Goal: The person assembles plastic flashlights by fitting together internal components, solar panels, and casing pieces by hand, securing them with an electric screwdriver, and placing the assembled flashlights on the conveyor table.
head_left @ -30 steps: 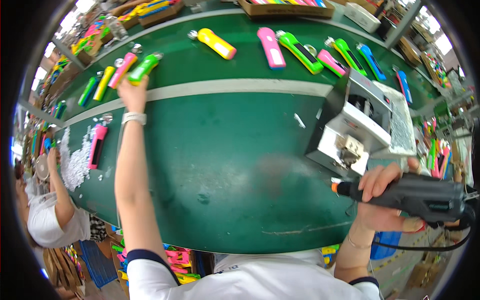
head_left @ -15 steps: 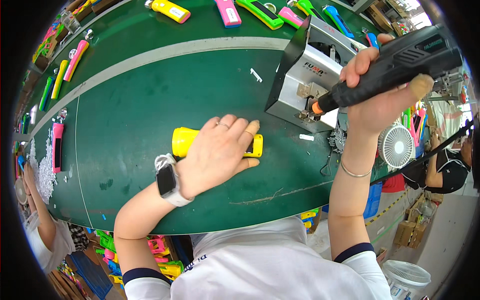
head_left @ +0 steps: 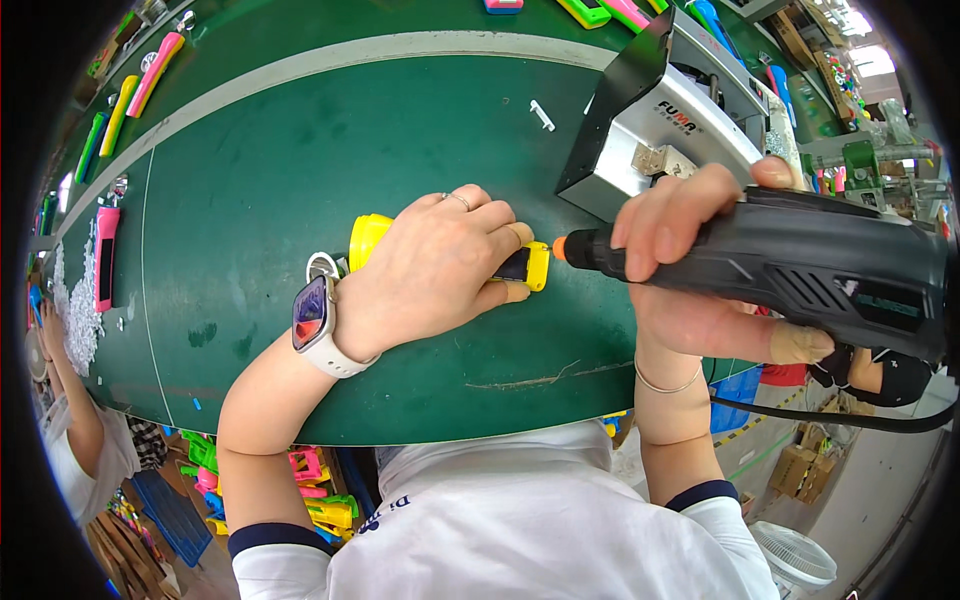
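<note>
A yellow flashlight (head_left: 369, 240) lies on the green worktable. My left hand (head_left: 432, 262) is closed over its middle, pressing it to the tabletop and hiding most of its body. In my right hand (head_left: 672, 240) is a black electric screwdriver (head_left: 800, 262), held roughly level with its orange-collared tip pointing left. The tip is at the flashlight's right end, by one corner; I cannot tell whether a screw sits on it. Just beyond my right hand stands a silver and black screw feeder (head_left: 625, 130), its front partly hidden by that hand.
A small white plastic part (head_left: 542, 115) lies left of the feeder. A pink flashlight (head_left: 106, 260) rests at the left beside a heap of small white parts (head_left: 78, 310). More coloured flashlights line the far side. Another person's arm (head_left: 75, 375) reaches in at far left.
My right hand has brought the screwdriver from the feeder's front leftward to the flashlight's right end. My left hand stays on the flashlight. The whole view has shifted slightly.
</note>
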Available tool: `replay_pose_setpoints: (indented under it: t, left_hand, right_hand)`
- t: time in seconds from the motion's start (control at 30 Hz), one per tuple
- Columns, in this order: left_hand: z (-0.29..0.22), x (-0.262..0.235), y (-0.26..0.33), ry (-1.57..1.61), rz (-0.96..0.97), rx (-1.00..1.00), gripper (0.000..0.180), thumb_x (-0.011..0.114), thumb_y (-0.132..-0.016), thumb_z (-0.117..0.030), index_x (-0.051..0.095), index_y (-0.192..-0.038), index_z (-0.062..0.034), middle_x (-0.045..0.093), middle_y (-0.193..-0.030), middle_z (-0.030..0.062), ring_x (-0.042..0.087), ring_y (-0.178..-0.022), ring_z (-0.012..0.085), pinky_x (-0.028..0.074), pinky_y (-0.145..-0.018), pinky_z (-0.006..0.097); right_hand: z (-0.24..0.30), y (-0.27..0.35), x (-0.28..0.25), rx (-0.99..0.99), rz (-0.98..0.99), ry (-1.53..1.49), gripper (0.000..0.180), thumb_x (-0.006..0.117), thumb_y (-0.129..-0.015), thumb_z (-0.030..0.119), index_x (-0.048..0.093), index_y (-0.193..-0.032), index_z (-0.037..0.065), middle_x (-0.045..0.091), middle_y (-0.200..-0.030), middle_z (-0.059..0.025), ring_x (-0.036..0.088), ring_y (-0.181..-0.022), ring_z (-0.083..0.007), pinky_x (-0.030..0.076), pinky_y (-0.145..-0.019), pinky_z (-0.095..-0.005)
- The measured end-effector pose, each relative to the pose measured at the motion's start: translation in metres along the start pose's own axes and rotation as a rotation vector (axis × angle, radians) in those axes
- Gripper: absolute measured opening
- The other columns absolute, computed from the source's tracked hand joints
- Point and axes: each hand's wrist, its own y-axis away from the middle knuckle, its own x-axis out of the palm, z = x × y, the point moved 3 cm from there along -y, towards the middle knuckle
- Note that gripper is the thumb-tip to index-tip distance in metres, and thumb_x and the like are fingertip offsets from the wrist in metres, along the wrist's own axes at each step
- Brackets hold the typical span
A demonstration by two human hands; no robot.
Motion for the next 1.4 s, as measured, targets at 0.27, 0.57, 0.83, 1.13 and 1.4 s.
replay_pose_setpoints:
  t: [0.27, 0.57, 0.83, 1.13, 1.4]
  left_hand:
    - [0.000, 0.000, 0.001, 0.000, -0.015, -0.012, 0.036, 0.071, -0.072, -0.026, 0.064, -0.102, -0.0073, 0.060, -0.095, 0.0036, 0.055, -0.094, 0.0220, 0.044, -0.079, 0.035]
    - [-0.003, -0.008, 0.009, -0.211, 0.021, -0.078, 0.053, 0.075, -0.066, -0.021, 0.056, -0.113, -0.0069, 0.057, -0.093, 0.0042, 0.055, -0.087, 0.0212, 0.044, -0.076, 0.033]
    - [0.006, -0.016, 0.004, -0.270, -0.139, -0.077, 0.049, 0.072, -0.071, -0.028, 0.058, -0.111, -0.0046, 0.059, -0.091, 0.0061, 0.056, -0.085, 0.0225, 0.044, -0.075, 0.034]
    - [0.008, -0.011, 0.009, -0.236, -0.109, -0.113, 0.045, 0.072, -0.072, -0.028, 0.059, -0.107, -0.0045, 0.059, -0.086, 0.0069, 0.057, -0.080, 0.0235, 0.046, -0.068, 0.034]
    - [0.008, -0.011, 0.006, -0.226, -0.123, -0.101, 0.044, 0.072, -0.072, -0.028, 0.060, -0.106, -0.0043, 0.058, -0.085, 0.0067, 0.056, -0.079, 0.0233, 0.045, -0.067, 0.034]
  right_hand:
    - [-0.017, 0.001, 0.001, 0.084, 0.197, 0.071, 0.100, 0.053, -0.061, 0.085, 0.041, -0.124, 0.008, 0.055, -0.076, -0.0108, 0.053, -0.054, -0.0198, 0.044, -0.053, -0.0352]
    - [0.044, -0.009, -0.005, -0.172, 0.121, 0.147, 0.091, 0.047, -0.073, 0.078, 0.040, -0.131, 0.009, 0.054, -0.077, -0.0093, 0.051, -0.057, -0.0195, 0.043, -0.056, -0.0378]
    - [0.041, -0.047, -0.055, -0.010, -0.030, 0.120, 0.095, 0.035, -0.072, 0.084, 0.044, -0.125, 0.006, 0.050, -0.076, -0.0072, 0.049, -0.059, -0.0157, 0.041, -0.059, -0.0323]
    - [0.017, -0.005, -0.004, -0.080, 0.011, 0.006, 0.097, 0.036, -0.072, 0.085, 0.035, -0.132, 0.009, 0.050, -0.077, -0.0071, 0.049, -0.055, -0.0162, 0.044, -0.056, -0.0328]
    - [-0.012, 0.005, -0.010, 0.055, 0.153, 0.029, 0.097, 0.047, -0.068, 0.083, 0.037, -0.130, 0.009, 0.052, -0.078, -0.0105, 0.052, -0.057, -0.0197, 0.045, -0.056, -0.0351]
